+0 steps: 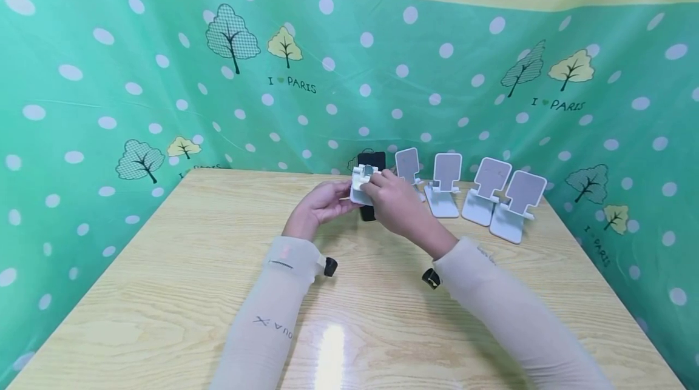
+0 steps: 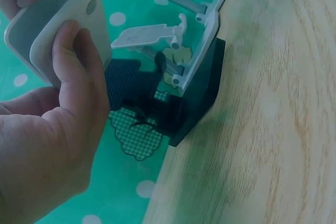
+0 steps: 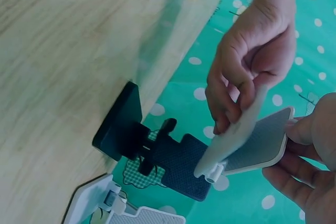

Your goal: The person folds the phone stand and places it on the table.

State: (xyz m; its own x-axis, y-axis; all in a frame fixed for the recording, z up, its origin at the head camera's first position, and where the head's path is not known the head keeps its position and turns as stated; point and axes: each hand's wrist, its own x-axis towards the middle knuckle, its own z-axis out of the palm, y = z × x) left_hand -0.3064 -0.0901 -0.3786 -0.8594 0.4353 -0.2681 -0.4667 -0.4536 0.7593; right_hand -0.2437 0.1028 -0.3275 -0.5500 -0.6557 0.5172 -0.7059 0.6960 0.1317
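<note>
A white phone stand [image 1: 359,195], partly folded, is held off the table in both hands. My left hand [image 1: 325,201] pinches its base plate [image 2: 86,30] between thumb and fingers, as the left wrist view shows. At the edge of the stand's grey-padded back plate [image 3: 262,142], my right hand [image 3: 312,166] grips with thumb and fingers. In the head view that right hand [image 1: 397,203] covers part of the stand. Just behind the held stand is a black phone stand [image 1: 372,160], standing on the table with its plate raised and partly hidden.
To the right, several white phone stands [image 1: 448,173] stand unfolded in a row along the back of the wooden table [image 1: 164,281]. A green dotted curtain [image 1: 306,117] hangs behind the table and at both sides.
</note>
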